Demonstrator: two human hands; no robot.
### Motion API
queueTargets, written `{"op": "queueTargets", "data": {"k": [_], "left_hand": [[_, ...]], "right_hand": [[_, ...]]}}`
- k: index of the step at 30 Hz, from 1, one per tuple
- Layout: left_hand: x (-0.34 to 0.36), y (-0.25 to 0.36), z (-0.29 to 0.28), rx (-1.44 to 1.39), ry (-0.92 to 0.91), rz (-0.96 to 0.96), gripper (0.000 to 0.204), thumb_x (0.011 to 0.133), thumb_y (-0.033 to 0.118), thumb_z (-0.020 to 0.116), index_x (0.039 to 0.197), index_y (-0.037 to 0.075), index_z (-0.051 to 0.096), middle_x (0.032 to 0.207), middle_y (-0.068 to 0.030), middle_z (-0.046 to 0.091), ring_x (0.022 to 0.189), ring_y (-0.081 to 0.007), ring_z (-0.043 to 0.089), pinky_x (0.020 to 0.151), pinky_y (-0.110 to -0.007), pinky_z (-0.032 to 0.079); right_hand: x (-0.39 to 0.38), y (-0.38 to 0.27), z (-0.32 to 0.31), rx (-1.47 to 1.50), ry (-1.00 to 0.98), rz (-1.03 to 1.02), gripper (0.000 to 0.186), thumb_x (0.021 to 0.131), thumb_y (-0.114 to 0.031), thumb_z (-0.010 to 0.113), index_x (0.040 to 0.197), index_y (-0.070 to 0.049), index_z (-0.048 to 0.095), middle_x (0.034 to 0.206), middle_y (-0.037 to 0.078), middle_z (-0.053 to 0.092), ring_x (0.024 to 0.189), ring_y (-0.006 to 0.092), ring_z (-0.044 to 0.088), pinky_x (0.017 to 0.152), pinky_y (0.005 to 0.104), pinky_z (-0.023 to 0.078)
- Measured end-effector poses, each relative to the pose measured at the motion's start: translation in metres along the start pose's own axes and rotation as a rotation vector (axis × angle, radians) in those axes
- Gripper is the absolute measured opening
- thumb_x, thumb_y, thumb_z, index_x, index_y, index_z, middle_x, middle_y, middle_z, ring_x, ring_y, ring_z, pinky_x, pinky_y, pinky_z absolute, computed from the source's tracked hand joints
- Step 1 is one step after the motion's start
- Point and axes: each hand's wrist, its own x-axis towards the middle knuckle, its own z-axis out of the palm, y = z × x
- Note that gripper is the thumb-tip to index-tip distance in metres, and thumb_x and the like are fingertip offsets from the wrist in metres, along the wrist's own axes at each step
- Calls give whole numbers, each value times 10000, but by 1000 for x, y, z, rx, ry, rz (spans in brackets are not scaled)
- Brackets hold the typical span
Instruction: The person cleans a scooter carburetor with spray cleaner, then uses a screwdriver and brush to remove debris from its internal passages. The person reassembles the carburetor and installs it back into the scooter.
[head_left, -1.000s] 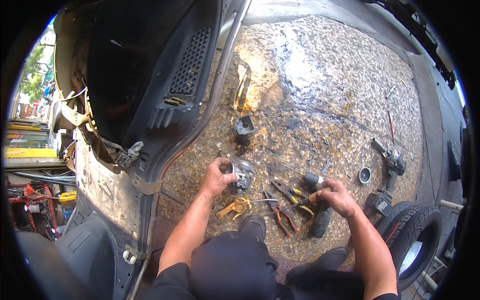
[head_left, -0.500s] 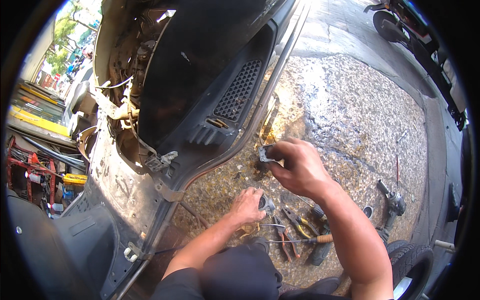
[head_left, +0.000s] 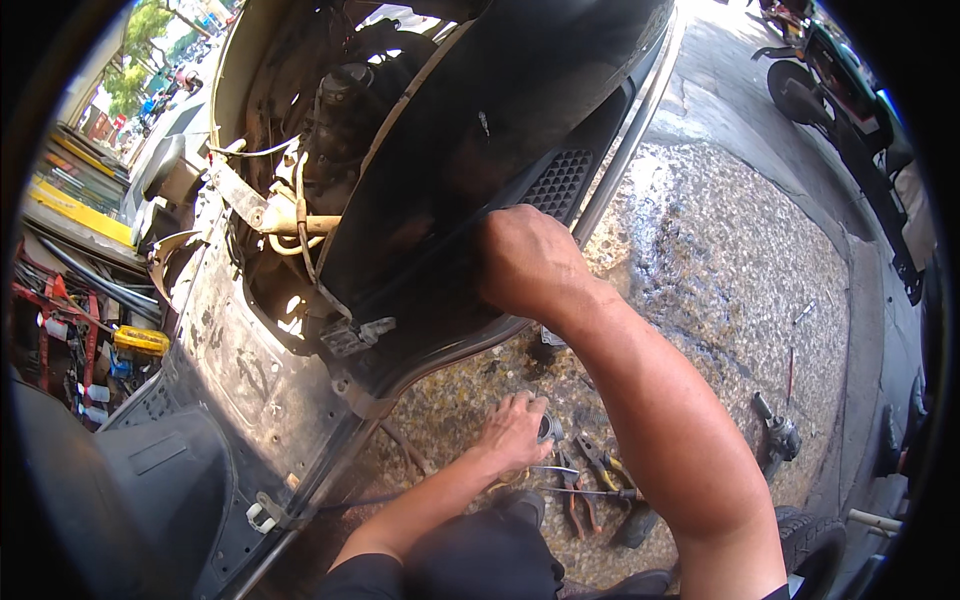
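Note:
My left hand (head_left: pixel 512 435) is low over the pebbled ground, its fingers curled round a small round metal part (head_left: pixel 547 428). My right hand (head_left: pixel 535 262) is curled at the scooter's black footboard panel (head_left: pixel 430 255), beside its raised diamond grip pattern (head_left: pixel 560 180). The right fingertips are hidden behind the hand, so what they grip cannot be made out. Below the right wrist, a small grey metal piece (head_left: pixel 550 338) shows on the ground, partly behind the forearm. Orange-handled pliers (head_left: pixel 572 500) and yellow-handled pliers (head_left: pixel 597 455) lie beside my left hand.
The scooter's stripped body (head_left: pixel 250 390) fills the left, with cables and a bracket (head_left: pixel 355 335) exposed. A long screwdriver shaft (head_left: pixel 590 491) lies near my knees. At right are a power tool (head_left: pixel 780 435) and a tyre (head_left: pixel 815 550); another vehicle (head_left: pixel 840 100) stands beyond.
My right hand has let go of the small grey metal piece and moved up and left to the footboard panel. My left hand stays on the round part. The view has shifted slightly.

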Motion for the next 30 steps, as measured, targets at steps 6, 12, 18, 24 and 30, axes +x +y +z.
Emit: {"op": "queueTargets", "data": {"k": [6,12,18,24,30], "left_hand": [[-3,0,-7,-157,297,106,574,806,294,714,1277,2,562,1294,-218,534,1211,-375,512,1037,-462,428],[-7,14,-29,-408,318,122,469,831,208,707,1222,-13,572,1177,-239,588,1074,-396,613,930,-440,514],[-9,16,-49,-595,286,155,419,807,178,715,1172,14,593,1069,-167,631,904,-271,643,829,-378,526],[-13,19,-67,-904,301,150,341,830,115,700,1136,9,594,969,-68,645,805,-133,609,757,-287,516],[-25,21,-91,-1253,460,360,383,867,4,655,1216,21,498,1043,-44,625,932,-87,599,822,-254,490]], "right_hand": [[4,-8,-7,31,-57,109,176,720,-78,643,834,30,721,877,240,694,892,378,688,776,428,560],[10,-11,-7,23,-91,179,204,711,-121,642,819,31,722,854,255,684,882,394,681,778,451,550],[-1,-13,-2,-65,-40,68,252,786,-229,624,771,8,709,785,249,666,800,404,670,715,466,539],[-11,-15,-4,-128,66,-70,245,785,-227,640,782,14,682,765,233,658,764,407,658,686,476,525],[-79,-15,-23,239,11,-13,209,722,-128,636,849,36,666,770,212,669,747,366,671,691,427,532]]}}
